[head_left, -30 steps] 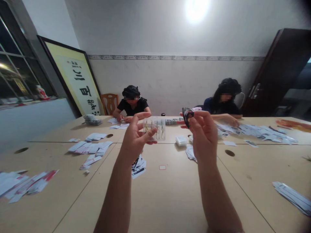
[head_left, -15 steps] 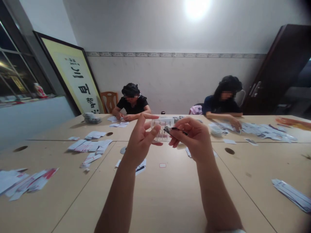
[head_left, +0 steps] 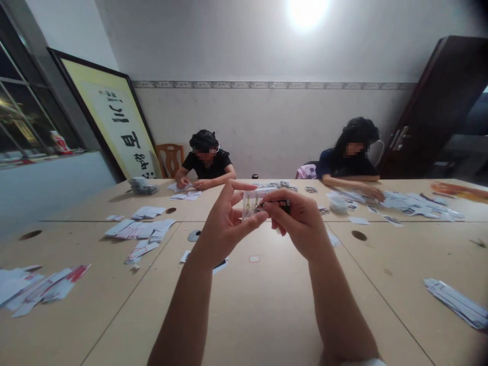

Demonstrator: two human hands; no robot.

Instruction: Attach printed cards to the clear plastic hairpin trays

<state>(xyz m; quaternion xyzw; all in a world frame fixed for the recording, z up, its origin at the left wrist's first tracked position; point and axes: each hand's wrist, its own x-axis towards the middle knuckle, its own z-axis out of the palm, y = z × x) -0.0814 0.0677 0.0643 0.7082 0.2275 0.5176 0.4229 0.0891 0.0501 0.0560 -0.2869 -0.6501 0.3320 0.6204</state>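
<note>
Above the table, my left hand (head_left: 223, 226) grips a small clear plastic case (head_left: 247, 199) between the thumb below and the fingers above. Thin gold-coloured pieces show through the case; their kind is too small to tell. On the right, my right hand (head_left: 301, 219) pinches a small black card (head_left: 282, 204) with light printing, held against the right part of the case. Its fingers partly cover both the case and the card. Whether the card is inside the case or only in front of it, I cannot tell.
Paper slips (head_left: 141, 229) lie on the table (head_left: 267, 315) at left, a strip stack (head_left: 455, 302) at right. A small red-edged label (head_left: 254, 258) lies below my hands. Two people sit opposite, one (head_left: 208, 162) at left, another (head_left: 348, 157) beside scattered papers (head_left: 415, 203).
The black card has turned from nearly edge-on to show its printed face. My left thumb has slid right along the case's lower part, and my right hand has shifted slightly left.
</note>
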